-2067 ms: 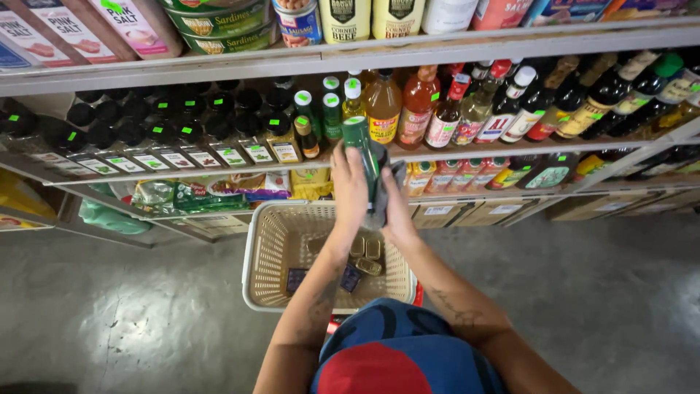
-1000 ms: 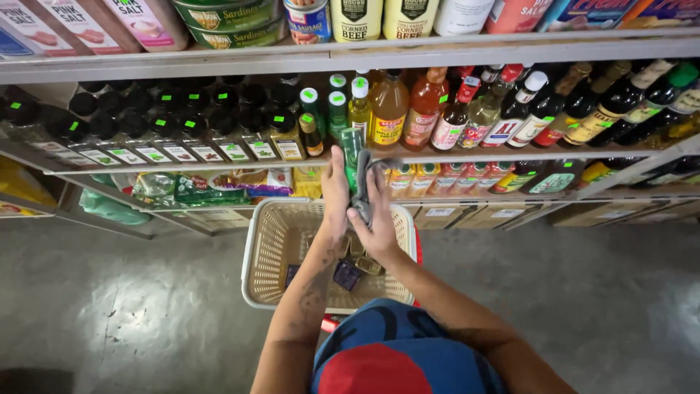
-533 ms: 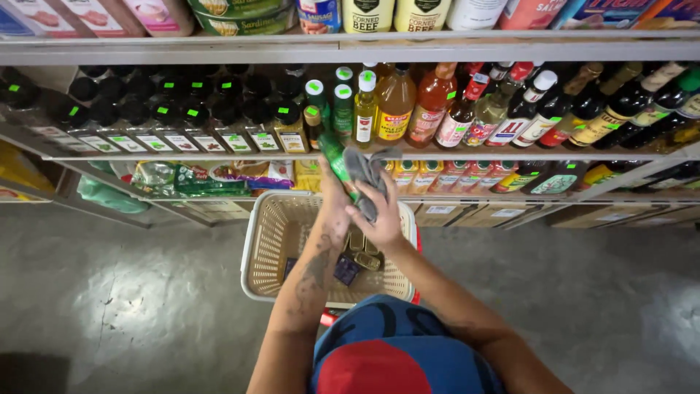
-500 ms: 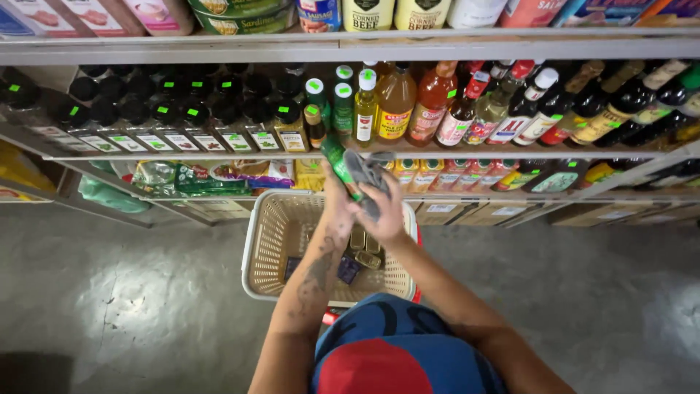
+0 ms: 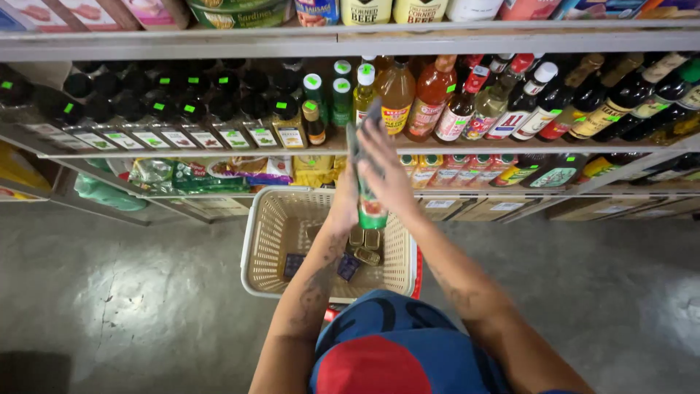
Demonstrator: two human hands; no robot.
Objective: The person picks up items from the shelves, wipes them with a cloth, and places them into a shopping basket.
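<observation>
1. Left hand (image 5: 344, 198) and right hand (image 5: 385, 169) are both gripping 1 green bottle (image 5: 370, 208), held upright.
2. Bottle is hovering above the beige shopping basket (image 5: 257, 241), in front of the sauce bottle shelf (image 5: 467, 146).

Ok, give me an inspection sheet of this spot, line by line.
Surface: grey concrete floor.
Job's things: green bottle, tilted over a beige basket.
Clutter: small tins and packets on the basket's bottom.
Hands: left hand and right hand both on the bottle.
Cables: nothing seen.
Surroundings: shelf of dark bottles, sauce bottles, cans above.
</observation>
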